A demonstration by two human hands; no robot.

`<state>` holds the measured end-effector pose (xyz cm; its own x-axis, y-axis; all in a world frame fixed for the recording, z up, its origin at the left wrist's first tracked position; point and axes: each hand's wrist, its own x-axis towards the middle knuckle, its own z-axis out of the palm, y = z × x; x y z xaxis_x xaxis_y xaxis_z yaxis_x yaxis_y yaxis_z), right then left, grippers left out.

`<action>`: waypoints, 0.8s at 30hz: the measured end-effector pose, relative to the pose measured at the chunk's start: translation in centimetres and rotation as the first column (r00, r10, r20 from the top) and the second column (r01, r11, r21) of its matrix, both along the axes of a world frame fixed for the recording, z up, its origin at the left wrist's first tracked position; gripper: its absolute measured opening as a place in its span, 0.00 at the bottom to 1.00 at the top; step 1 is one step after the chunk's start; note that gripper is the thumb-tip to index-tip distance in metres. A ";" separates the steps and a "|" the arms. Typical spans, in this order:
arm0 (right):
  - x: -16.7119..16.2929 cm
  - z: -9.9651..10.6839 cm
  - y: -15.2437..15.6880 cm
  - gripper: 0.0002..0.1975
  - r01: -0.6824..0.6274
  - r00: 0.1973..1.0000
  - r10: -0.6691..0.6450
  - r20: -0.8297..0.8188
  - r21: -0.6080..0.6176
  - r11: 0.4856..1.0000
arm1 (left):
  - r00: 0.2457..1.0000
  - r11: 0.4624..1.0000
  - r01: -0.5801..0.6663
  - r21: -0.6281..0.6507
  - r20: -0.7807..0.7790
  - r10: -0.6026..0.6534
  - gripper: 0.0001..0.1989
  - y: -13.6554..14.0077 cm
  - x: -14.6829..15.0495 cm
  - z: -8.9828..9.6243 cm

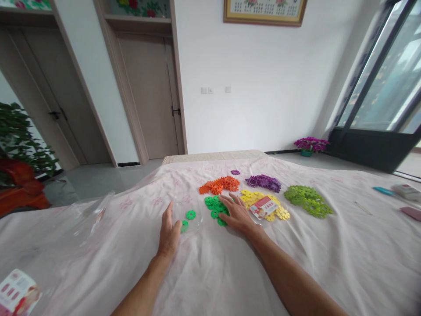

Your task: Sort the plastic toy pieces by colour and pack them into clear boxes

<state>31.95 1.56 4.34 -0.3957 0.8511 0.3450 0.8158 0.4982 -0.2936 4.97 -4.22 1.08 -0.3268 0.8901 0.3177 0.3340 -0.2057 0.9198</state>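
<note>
My right hand (pixel 238 214) lies with spread fingers on a pile of green flower-shaped plastic discs (pixel 213 204), partly hiding it. To the left, my left hand (pixel 169 232) is upright on its edge, its fingers stretched and thumb apart. Near its thumb are two loose green discs (pixel 190 214), with what looks like thin clear plastic (pixel 196 226) around them. Just right of my right hand, a red and white printed card (pixel 263 207) rests on a pile of yellow discs (pixel 251 197). Behind the green ones sits an orange pile (pixel 219 185).
A purple pile (pixel 264 182) and a lime green pile (pixel 308 201) lie farther right; one purple piece (pixel 235 172) is at the back. Clear plastic packaging (pixel 75 228) spreads over the left of the pale cloth (pixel 210 281). A blue item (pixel 383 191) lies at the far right.
</note>
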 end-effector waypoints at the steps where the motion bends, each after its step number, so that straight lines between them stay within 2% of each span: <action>1: -0.1 0.0 0.0 0.32 -0.003 1.000 0.003 0.003 0.007 1.000 | 1.000 1.000 0.002 0.004 -0.005 -0.002 0.35 0.0 0.0 0.0; 6: -0.2 -0.2 0.2 0.25 0.004 1.000 -0.004 -0.003 0.018 1.000 | 0.999 1.000 -0.014 -0.007 -0.034 0.014 0.33 -0.1 0.1 0.5; 11: -0.3 -0.1 0.4 0.18 -0.006 0.999 0.010 -0.046 0.081 0.997 | 0.998 1.000 -0.008 -0.002 -0.065 0.008 0.30 -0.3 0.2 1.1; 16: -0.5 -0.3 0.9 0.16 0.014 1.000 -0.011 -0.029 0.102 0.995 | 0.997 1.000 -0.001 -0.006 -0.081 0.000 0.27 -0.2 0.2 1.1; 24: -0.5 -1.0 1.8 0.16 0.180 0.983 -0.173 -0.055 0.160 0.971 | 0.992 0.999 0.040 0.021 -0.119 -0.037 0.24 0.0 0.1 0.6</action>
<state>31.47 3.37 3.30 -0.2269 0.8371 0.4977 0.8842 0.3914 -0.2551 5.03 -4.23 1.67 -0.2508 0.8931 0.3734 0.4320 -0.2419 0.8688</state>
